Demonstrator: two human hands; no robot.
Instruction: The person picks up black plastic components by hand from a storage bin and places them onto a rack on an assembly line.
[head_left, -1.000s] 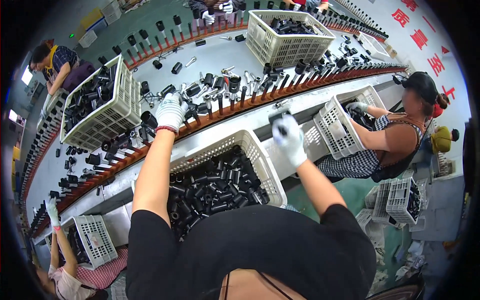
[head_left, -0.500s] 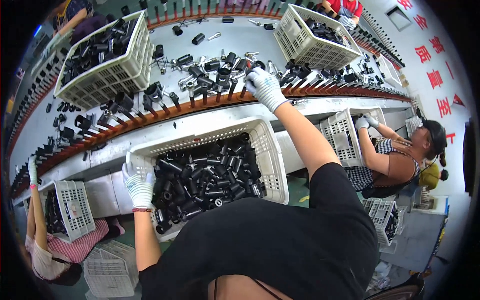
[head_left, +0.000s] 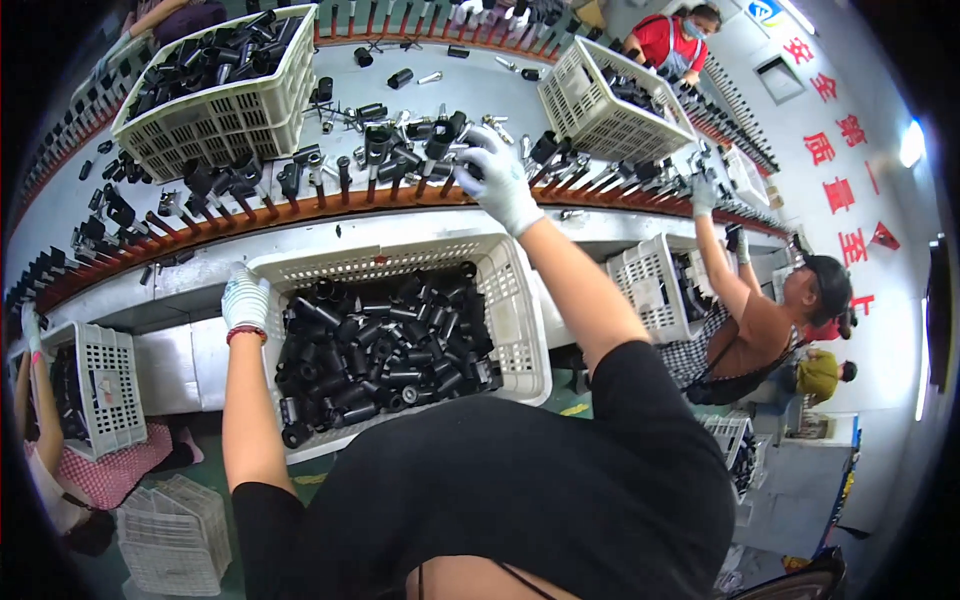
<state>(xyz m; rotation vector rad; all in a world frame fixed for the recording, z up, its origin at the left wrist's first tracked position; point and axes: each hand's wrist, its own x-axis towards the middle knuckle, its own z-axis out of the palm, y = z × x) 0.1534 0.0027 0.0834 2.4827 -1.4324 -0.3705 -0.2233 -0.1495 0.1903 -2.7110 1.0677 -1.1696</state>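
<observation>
My left hand [head_left: 246, 300], in a white knitted glove, is closed on the left end of a white plastic crate [head_left: 520, 330]. Inside that crate lies a heap of short black cylindrical tube parts [head_left: 385, 350]. My right hand [head_left: 498, 182], gloved the same way, reaches over the bench's near edge. Its fingers are bent but apart, with a gap between thumb and fingertips and nothing visible held. Just left of its fingertips, a black cup-shaped part [head_left: 440, 140] sits on a post of the long reddish-brown rack [head_left: 400, 195].
Two white crates of black parts, one at left [head_left: 215, 125] and one at right [head_left: 620, 115], stand on the bench. Loose black and silvery pieces [head_left: 395, 125] lie between. Co-workers sit on both sides, including a person in brown [head_left: 765, 330] at right. Stacked crates [head_left: 170, 535] stand lower left.
My right hand has drawn back from a black part on the bench, its fingers now apart. My left hand has moved up along the crate's end. The view has shifted a little.
</observation>
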